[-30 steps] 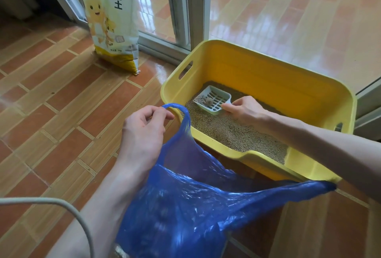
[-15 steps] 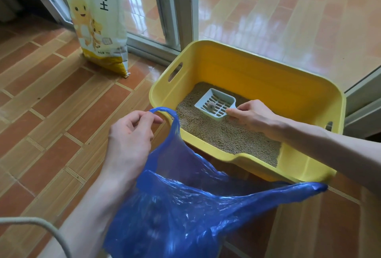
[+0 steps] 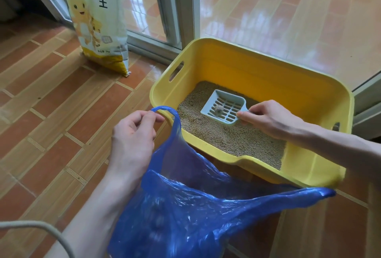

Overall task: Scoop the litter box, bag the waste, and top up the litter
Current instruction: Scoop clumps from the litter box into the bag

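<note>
One view only, head camera, looking down at a tiled floor (image 3: 61, 113).

Item 1: yellow litter box (image 3: 268, 76), beside a sliding door frame (image 3: 185, 6), part-filled with tan litter (image 3: 226, 140).

Item 2: pale blue slotted scoop (image 3: 223, 108), lifted just above the litter, carrying one grey clump (image 3: 218, 109); the slots presumably let clean grains fall back. Right hand (image 3: 270, 118) pinches its handle between thumb and curled fingers.

Item 3: blue plastic bag (image 3: 185, 206), mouth gaping directly in front of the box's low lip, likely so the clump has little way to travel. Left hand (image 3: 134, 136) holds one handle loop up, fingers curled round it.

Item 4: litter sack (image 3: 97, 20), upright near the door, kept for the top-up. Legible print: "猫砂", "膨润土", partial "LITTER"; cartoon figure; small weight mark, unreadable.

Item 5: grey cable (image 3: 31, 228), lower left, purpose unknown.
</note>
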